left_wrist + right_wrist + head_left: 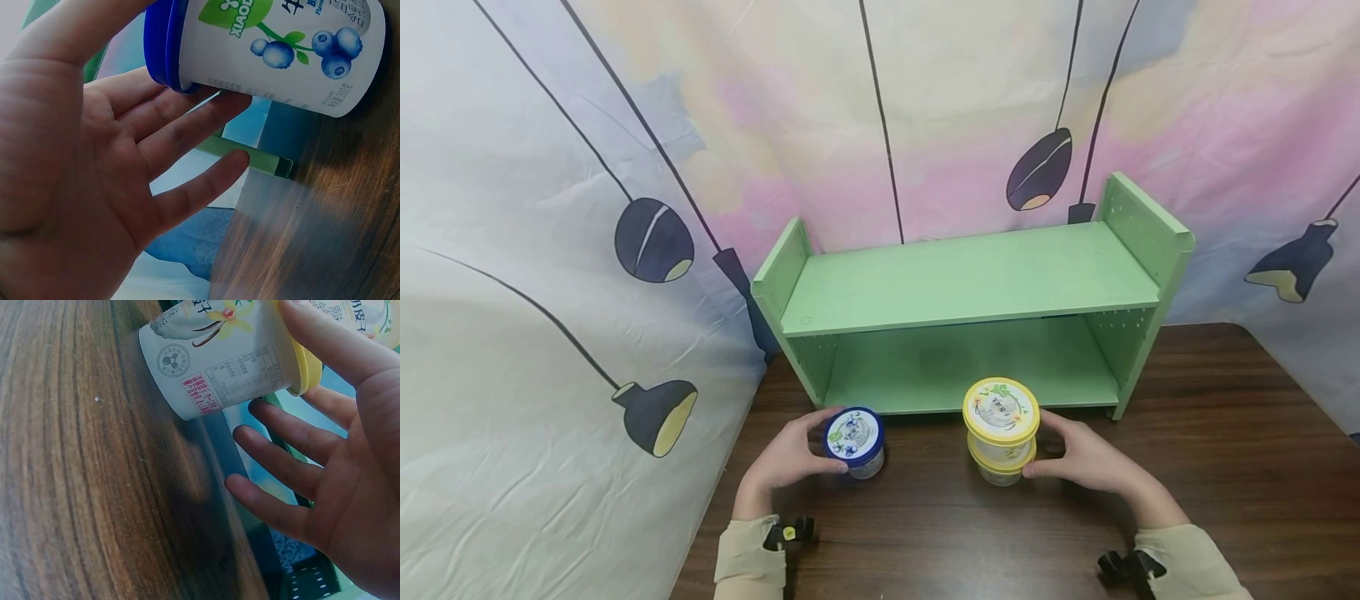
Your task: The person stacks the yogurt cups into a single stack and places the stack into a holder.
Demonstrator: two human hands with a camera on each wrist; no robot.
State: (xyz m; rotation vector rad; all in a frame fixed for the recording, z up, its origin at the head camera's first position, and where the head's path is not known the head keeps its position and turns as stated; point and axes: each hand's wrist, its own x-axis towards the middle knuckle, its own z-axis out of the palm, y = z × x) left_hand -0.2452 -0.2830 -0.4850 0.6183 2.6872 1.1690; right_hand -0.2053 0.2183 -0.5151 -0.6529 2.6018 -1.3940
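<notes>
Between thumb and fingers, my left hand (pixel 789 454) holds a small white tub with a blue lid (pixel 854 435). Blueberries are printed on the side of this tub (pixel 281 50), and its remaining fingers (pixel 200 181) spread out below it. On the right, two yellow-lidded tubs (pixel 1002 411) are stacked one on the other. My right hand (pixel 1086 454) grips the lower yellow-lidded tub (pixel 225 369) near its lid, thumb in front and index finger behind. That tub has a vanilla flower print, and its base is close to the tabletop.
A green two-tier shelf (pixel 970 279) stands on the dark wooden table (pixel 925 533), just behind the tubs. Its lower board (pixel 917 367) faces me between two side panels. A painted cloth (pixel 535 350) with lamp pictures hangs behind and along the left.
</notes>
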